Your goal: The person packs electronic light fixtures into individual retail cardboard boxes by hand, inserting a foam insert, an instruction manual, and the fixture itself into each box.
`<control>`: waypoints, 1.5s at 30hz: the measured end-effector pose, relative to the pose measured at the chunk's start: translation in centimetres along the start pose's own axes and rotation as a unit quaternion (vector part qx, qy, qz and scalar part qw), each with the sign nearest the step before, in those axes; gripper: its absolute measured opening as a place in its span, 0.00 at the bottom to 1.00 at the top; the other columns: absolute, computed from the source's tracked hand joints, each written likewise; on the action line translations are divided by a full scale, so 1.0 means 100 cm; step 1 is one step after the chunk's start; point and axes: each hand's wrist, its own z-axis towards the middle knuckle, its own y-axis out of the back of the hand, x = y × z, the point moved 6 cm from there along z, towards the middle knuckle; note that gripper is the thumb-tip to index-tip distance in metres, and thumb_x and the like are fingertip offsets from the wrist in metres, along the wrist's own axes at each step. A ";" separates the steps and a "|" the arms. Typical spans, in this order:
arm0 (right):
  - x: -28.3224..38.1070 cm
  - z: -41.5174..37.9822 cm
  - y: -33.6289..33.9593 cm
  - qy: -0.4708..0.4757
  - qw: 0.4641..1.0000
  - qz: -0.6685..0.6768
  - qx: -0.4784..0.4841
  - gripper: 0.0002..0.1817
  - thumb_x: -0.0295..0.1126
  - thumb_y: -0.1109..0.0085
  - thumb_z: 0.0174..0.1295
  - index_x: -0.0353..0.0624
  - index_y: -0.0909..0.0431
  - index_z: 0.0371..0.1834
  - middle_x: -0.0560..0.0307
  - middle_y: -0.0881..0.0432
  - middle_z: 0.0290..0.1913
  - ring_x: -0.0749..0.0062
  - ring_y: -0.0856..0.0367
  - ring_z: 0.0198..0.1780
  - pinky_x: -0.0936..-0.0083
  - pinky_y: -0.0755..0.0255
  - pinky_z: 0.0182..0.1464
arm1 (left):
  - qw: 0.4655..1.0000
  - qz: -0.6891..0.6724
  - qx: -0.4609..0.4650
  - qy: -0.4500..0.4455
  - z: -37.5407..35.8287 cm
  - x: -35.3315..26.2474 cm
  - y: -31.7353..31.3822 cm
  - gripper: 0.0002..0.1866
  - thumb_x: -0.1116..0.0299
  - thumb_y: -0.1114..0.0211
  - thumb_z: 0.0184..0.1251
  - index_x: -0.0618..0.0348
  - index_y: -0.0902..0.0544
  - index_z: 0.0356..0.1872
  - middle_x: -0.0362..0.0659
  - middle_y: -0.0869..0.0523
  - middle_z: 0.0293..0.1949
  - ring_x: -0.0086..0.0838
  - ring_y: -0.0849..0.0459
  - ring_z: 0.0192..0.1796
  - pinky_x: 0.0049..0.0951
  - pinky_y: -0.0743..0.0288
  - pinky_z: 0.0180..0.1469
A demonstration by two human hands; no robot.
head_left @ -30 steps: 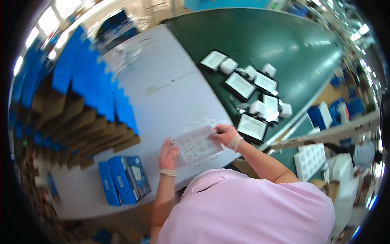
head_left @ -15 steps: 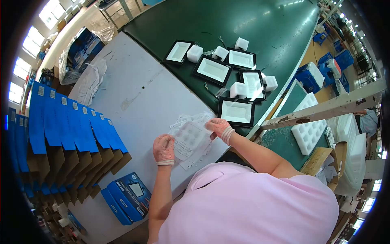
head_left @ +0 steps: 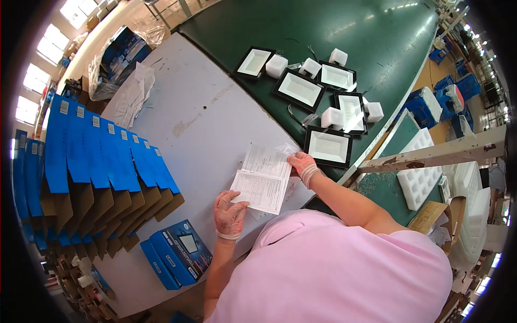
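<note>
A printed instruction leaflet, white with a fold across its middle, is spread out above the grey-white table. At its lower left edge, my gloved left hand grips the paper between thumb and fingers. My gloved right hand is closed on the upper right side, where more sheets show behind the leaflet. Parts of those sheets are hidden beneath it.
Blue cartons with open brown flaps stand in a row at left. Closed blue boxes lie near the table's front edge. On the green table, several black-framed lamps sit among white foam blocks. A metal post crosses at right.
The paper has gone from a bunched stack to one leaflet opened out between my hands. My left hand has shifted slightly down and right. The whole view has also shifted.
</note>
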 end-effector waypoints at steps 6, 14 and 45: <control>-0.009 -0.005 0.002 -0.021 0.997 -0.071 0.020 0.13 0.36 0.39 0.61 0.36 0.23 0.39 0.51 0.17 0.33 0.64 0.15 0.28 0.66 0.17 0.30 | 0.995 -0.049 -0.044 0.079 -0.010 0.019 0.000 0.11 0.79 0.26 0.40 0.55 0.17 0.27 0.40 0.16 0.39 0.39 0.20 0.51 0.41 0.26 0.58; -0.004 -0.010 0.012 0.019 0.997 -0.060 -0.042 0.12 0.38 0.37 0.60 0.40 0.25 0.30 0.57 0.22 0.24 0.71 0.23 0.20 0.71 0.25 0.21 | 0.995 -0.025 0.087 -0.030 0.017 0.008 -0.011 0.09 0.73 0.28 0.46 0.50 0.21 0.27 0.37 0.17 0.34 0.32 0.18 0.45 0.42 0.28 0.59; 0.113 -0.023 0.040 0.246 0.956 0.112 -0.117 0.08 0.32 0.36 0.64 0.41 0.23 0.30 0.62 0.22 0.24 0.76 0.24 0.21 0.74 0.25 0.21 | 0.465 -0.791 0.041 0.396 0.052 0.052 -0.184 0.23 0.63 0.36 0.68 0.58 0.26 0.62 0.44 0.21 0.60 0.36 0.23 0.62 0.39 0.28 0.64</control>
